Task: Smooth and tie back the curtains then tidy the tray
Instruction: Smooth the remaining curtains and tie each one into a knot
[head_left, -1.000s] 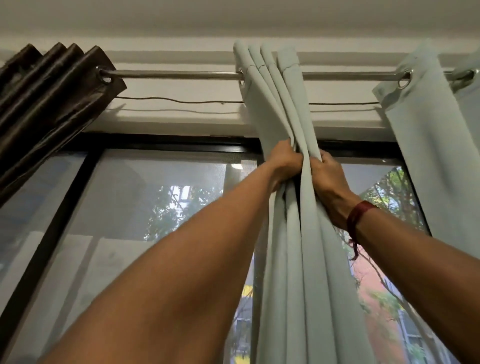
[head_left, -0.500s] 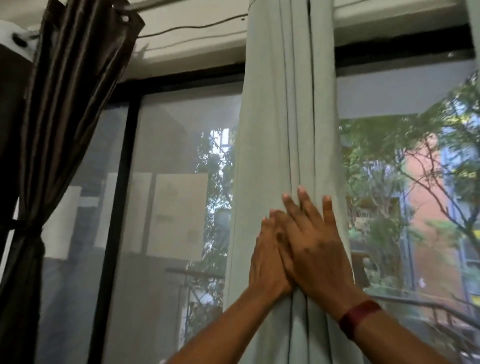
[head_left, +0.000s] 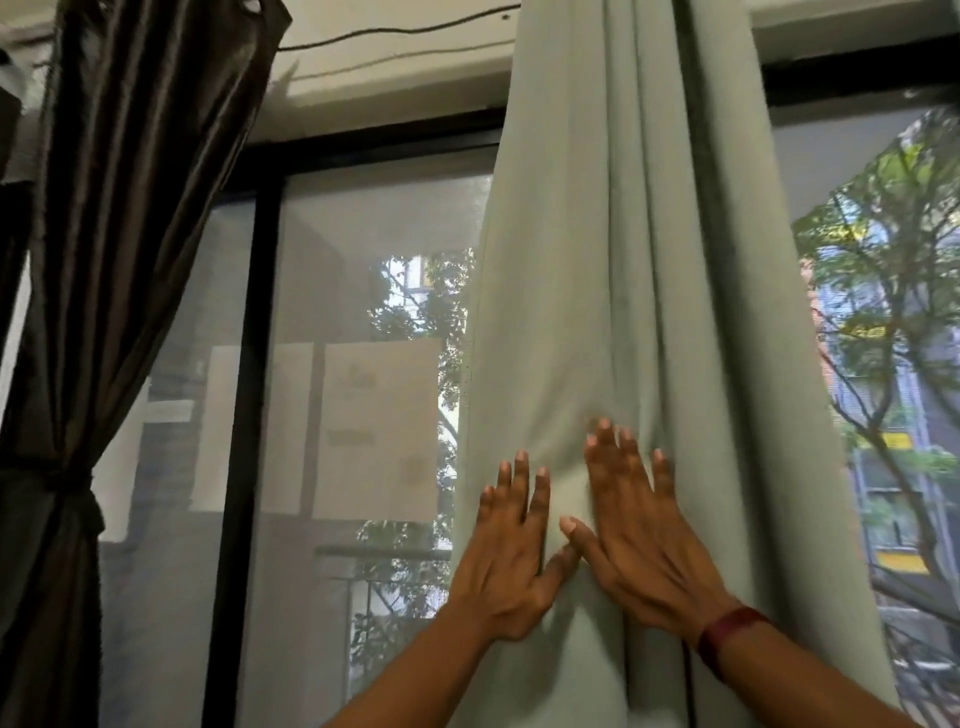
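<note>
A pale green curtain (head_left: 613, 260) hangs in gathered folds down the middle of the window. My left hand (head_left: 506, 551) lies flat on its left fold, fingers straight and spread. My right hand (head_left: 636, 525), with a dark red band at the wrist, presses flat on the folds just to the right, its thumb touching the left hand's thumb. A dark brown curtain (head_left: 119, 234) hangs at the far left, tied back by a band (head_left: 72, 480) low down. No tray is in view.
A black window frame post (head_left: 244, 415) stands between the two curtains, with mesh-covered glass on both sides. Trees and buildings show outside on the right. A thin wire (head_left: 395, 34) runs along the wall above the window.
Both hands let go of the gathered folds near the rod, slid down the green curtain and now lie flat and slightly apart on it. The view has tilted down.
</note>
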